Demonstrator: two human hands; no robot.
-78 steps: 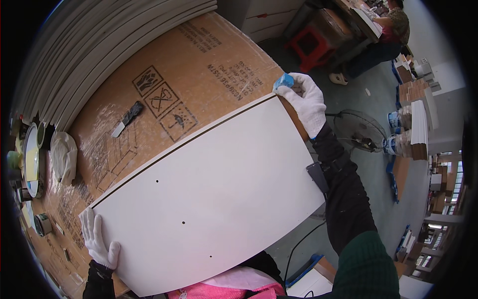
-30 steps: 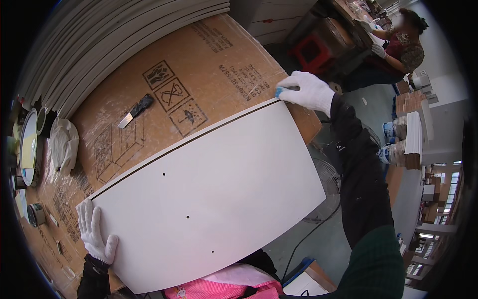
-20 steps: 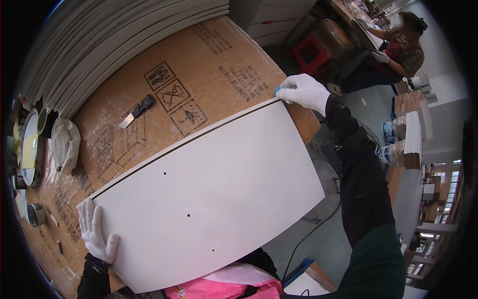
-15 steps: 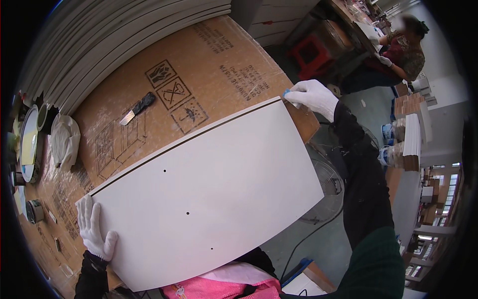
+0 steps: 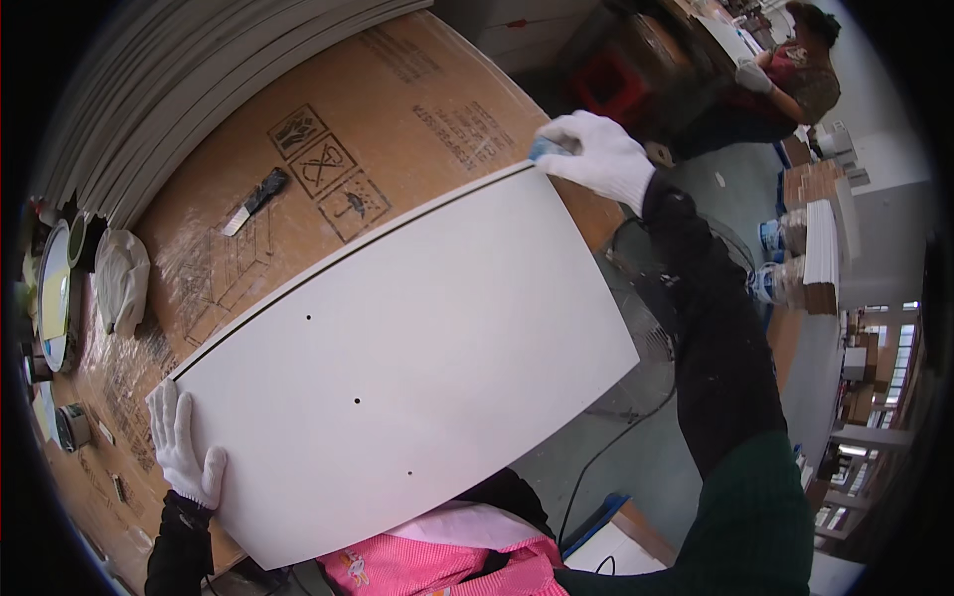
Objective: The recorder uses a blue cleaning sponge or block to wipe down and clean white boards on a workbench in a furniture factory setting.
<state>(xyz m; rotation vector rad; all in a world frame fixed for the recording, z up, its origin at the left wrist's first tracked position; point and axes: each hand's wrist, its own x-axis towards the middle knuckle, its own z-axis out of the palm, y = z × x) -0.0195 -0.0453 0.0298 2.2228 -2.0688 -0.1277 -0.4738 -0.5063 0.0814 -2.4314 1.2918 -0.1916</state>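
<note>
A white panel (image 5: pixel 397 338) with a curved near side, small dark holes and a groove along its far edge lies on a cardboard-covered table (image 5: pixel 373 109). My left hand (image 5: pixel 186 452), in a white knit glove, rests flat on the panel's left end with the thumb spread. At the far right corner, my gloved right hand (image 5: pixel 601 157) pinches a small blue block (image 5: pixel 543 148) against the panel's edge. The fingers hide most of that block. Beyond the groove lies a scraper (image 5: pixel 255 202) with a dark wrapped handle, touched by neither hand.
Stacked white panels (image 5: pixel 229 70) line the table's far left side. A white cloth or bag (image 5: pixel 121 283) and a small jar (image 5: pixel 72 427) stand at the left. A floor fan (image 5: pixel 653 343) is by the panel's right end. Another person (image 5: pixel 795 84) sits at the back right.
The whole view has shifted slightly, with panel and table appearing higher and further left. My right hand has turned a little at the corner, still gripping the blue block. The left hand stays put on the panel.
</note>
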